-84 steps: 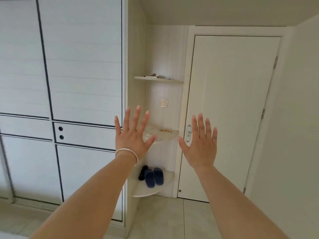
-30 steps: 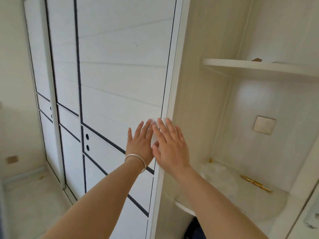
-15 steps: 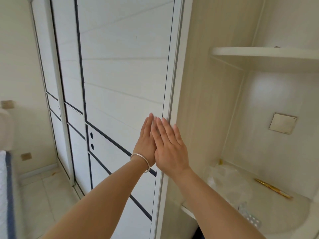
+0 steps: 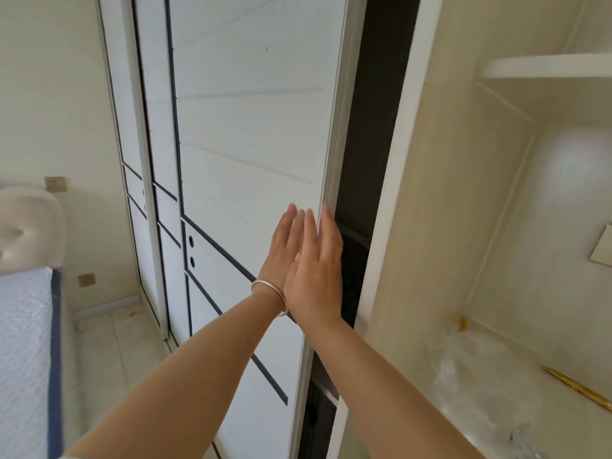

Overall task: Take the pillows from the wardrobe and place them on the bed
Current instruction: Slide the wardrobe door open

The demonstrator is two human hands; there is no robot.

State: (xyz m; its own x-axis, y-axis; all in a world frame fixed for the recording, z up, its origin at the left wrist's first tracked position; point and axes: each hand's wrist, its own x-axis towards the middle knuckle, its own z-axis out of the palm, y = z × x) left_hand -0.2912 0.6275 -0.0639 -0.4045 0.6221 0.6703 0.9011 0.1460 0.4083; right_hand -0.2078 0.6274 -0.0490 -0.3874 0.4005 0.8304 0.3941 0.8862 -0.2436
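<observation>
The white sliding wardrobe door point(image 4: 251, 134) with thin black lines stands slid a little to the left, and a dark gap point(image 4: 367, 154) shows at its right edge. My left hand point(image 4: 281, 250), with a silver bangle on the wrist, lies flat against the door near that edge. My right hand point(image 4: 318, 270) overlaps it, fingers straight and together, fingertips at the door's edge. Neither hand holds anything. No pillow is visible; the inside of the wardrobe is dark. The bed point(image 4: 23, 342), with a white textured cover and blue trim, sits at the far left.
A cream side panel point(image 4: 397, 193) borders the gap on the right. Beyond it are open corner shelves point(image 4: 543, 66), the lower shelf bearing clear plastic point(image 4: 477, 376) and a gold stick point(image 4: 576, 385). A padded headboard point(image 4: 29, 226) and tiled floor point(image 4: 112, 346) are at the left.
Both hands came together flat on the wardrobe door's right edge. The door has slid left since half a second ago, opening a dark gap. My view has moved closer.
</observation>
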